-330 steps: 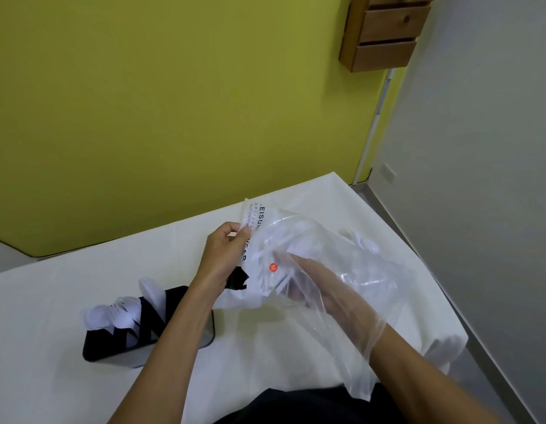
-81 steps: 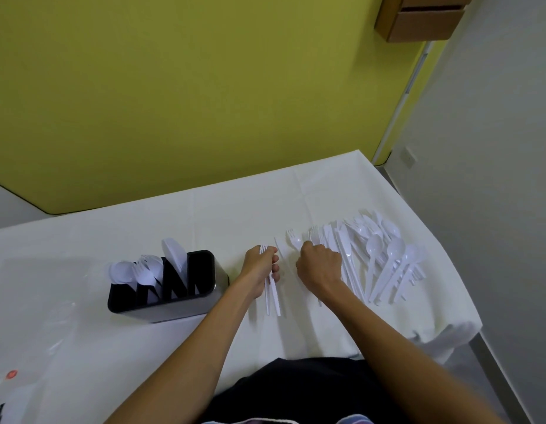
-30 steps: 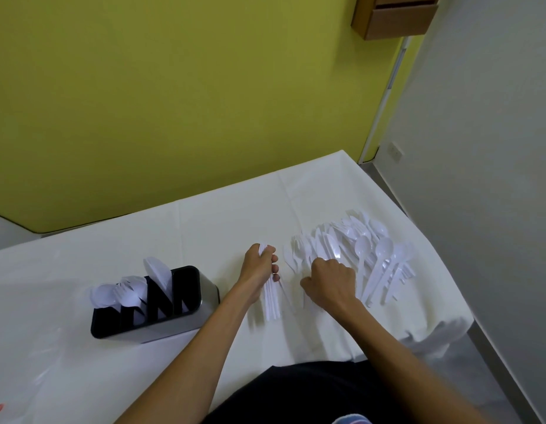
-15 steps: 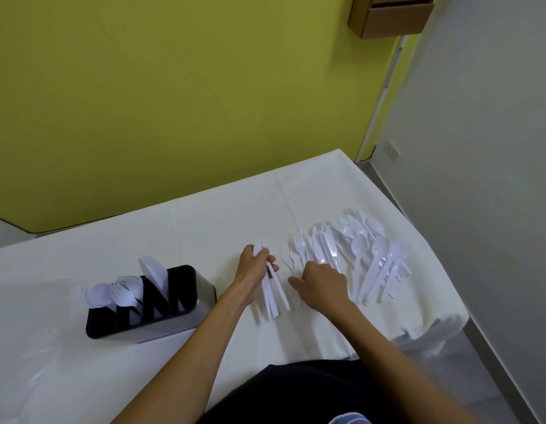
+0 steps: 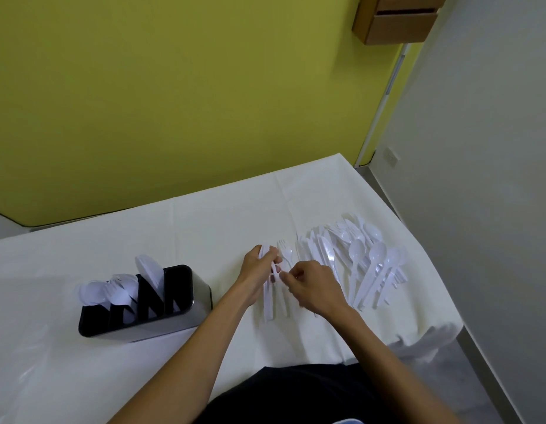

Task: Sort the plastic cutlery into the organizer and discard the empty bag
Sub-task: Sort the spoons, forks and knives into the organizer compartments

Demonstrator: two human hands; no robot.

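My left hand (image 5: pixel 257 272) grips a bundle of white plastic knives (image 5: pixel 268 301) at the middle of the white table. Right beside it, my right hand (image 5: pixel 313 286) pinches one more white piece at the bundle, fingers curled. A white fork (image 5: pixel 286 255) lies just beyond the two hands. To the right, a spread pile of white spoons, forks and knives (image 5: pixel 362 258) lies on the cloth. The black and steel organizer (image 5: pixel 149 304) stands to the left with white spoons and forks upright in its left compartments. The clear bag is not visible.
The table's right edge (image 5: pixel 424 249) drops to the floor beside a grey wall. The yellow wall runs behind the table. A wooden drawer unit (image 5: pixel 394 16) hangs at the top right. The white cloth (image 5: pixel 81 377) shows bare at the near left.
My right hand has moved left from the pile to my left hand, bringing a white piece to the bundle. My left hand has stayed in place holding the knives.
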